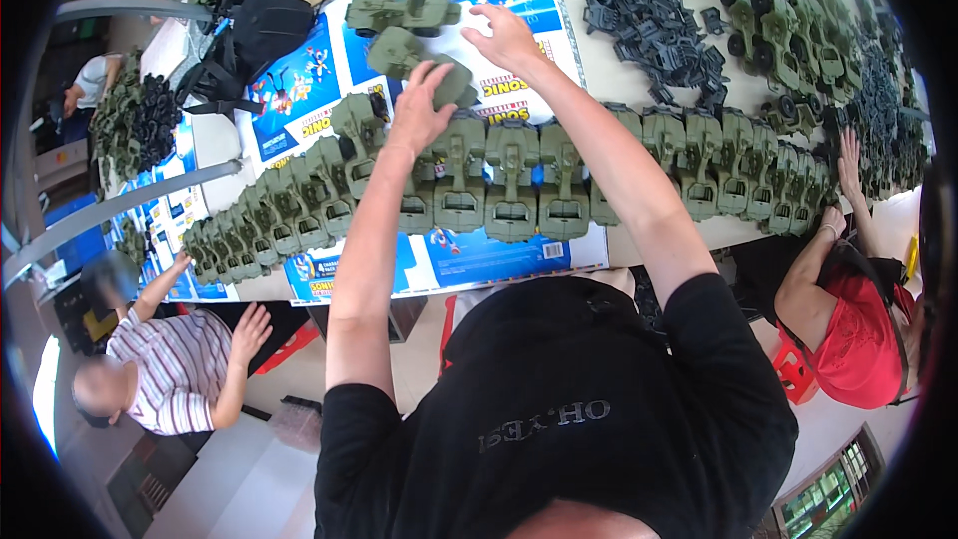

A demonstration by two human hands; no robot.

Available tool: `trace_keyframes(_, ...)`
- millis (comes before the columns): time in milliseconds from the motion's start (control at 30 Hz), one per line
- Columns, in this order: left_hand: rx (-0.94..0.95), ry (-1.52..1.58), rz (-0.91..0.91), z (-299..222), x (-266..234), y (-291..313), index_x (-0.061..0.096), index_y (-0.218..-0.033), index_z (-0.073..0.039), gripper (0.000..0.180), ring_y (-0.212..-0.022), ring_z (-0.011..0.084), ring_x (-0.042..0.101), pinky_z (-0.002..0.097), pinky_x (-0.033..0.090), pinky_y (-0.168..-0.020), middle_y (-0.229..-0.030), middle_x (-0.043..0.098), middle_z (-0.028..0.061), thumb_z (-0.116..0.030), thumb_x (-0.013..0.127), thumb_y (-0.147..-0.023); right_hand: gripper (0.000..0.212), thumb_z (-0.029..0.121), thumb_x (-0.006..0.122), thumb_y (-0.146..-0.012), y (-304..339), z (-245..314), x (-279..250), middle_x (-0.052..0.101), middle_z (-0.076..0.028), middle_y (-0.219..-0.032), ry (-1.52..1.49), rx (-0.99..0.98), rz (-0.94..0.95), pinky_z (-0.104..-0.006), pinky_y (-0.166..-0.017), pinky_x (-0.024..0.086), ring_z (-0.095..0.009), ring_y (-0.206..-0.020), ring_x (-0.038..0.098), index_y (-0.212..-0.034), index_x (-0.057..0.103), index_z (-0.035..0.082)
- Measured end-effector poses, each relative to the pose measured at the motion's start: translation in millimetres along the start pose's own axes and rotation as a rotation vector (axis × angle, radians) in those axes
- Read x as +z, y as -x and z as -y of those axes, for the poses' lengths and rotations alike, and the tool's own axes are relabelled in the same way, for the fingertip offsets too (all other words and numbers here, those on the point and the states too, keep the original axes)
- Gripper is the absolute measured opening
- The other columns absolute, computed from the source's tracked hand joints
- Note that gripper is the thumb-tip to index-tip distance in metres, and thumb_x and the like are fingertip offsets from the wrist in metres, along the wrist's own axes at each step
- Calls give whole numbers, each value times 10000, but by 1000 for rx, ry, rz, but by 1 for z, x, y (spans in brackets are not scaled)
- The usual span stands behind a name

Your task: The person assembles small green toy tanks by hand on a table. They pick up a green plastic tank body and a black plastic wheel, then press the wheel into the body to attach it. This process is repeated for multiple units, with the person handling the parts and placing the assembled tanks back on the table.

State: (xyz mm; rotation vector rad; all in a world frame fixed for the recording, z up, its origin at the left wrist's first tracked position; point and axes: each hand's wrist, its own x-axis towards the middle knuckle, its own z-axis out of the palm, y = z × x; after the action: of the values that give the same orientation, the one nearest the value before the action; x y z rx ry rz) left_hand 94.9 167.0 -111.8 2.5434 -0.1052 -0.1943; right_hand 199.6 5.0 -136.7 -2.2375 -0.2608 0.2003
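Note:
My left hand [423,112] is closed on an olive-green toy vehicle body [393,52] lying tilted on the printed sheets, its fingers and thumb bent over the near end. Part of that piece is hidden under the fingers. Just beyond it lies a second green vehicle body [431,8] of similar shape. My right hand [504,40] hovers to the right of both, its fingers spread and holding nothing, the fingertips a short gap from the second body. Nearer to me, a long curved row of green vehicle bodies [512,175] stands packed side by side, passing under both forearms.
Dark grey plastic parts [649,30] lie heaped at far right, beside green vehicles with black wheels [778,40]. A black bag [269,25] sits at far left. Co-workers sit at left [185,364] and right [853,339]. A grey metal bar [130,215] crosses the left side.

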Motion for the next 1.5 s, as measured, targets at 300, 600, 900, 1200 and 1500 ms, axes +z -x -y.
trace_keyframes(300,49,307,-129,-46,1,8,504,-1240,-116,597,-1170,318,499,366,418,-981,-1338,443,125,-121,716,-682,910,756,544,-701,-3,8,-48,562,-171,-1197,-286,495,656,-460,-873,457,-304,-1078,546,-1293,485,67)
trace_keyframes(600,425,42,-124,-115,1,39,543,-1198,-112,535,-1320,372,299,479,333,-1010,-1391,395,86,32,650,-694,692,133,708,-802,94,-16,-95,509,-86,-1238,-1011,19,324,-289,-954,384,-148,-1112,481,-1372,335,5)
trace_keyframes(900,419,136,-261,-120,0,51,569,-1184,-98,466,-1229,361,426,445,389,-981,-1315,469,123,-102,700,-736,613,199,694,-813,96,-42,-124,529,-69,-1243,-891,112,239,-275,-951,381,-145,-1101,495,-1345,436,37)
trace_keyframes(1200,-903,1326,-713,44,22,-150,159,-1358,103,1212,-1228,283,396,400,375,-1002,-1335,367,232,-478,856,-555,656,271,703,-813,45,-79,-113,524,-86,-1233,-702,215,360,-274,-951,381,-153,-1116,488,-1347,427,9)
trace_keyframes(1500,-800,1541,-795,47,41,-182,271,-1267,-7,839,-965,284,579,409,514,-826,-1156,488,184,-24,793,-610,654,309,667,-824,25,-88,-89,456,-120,-1350,-640,432,635,-312,-1039,318,-207,-1229,439,-1373,412,61)
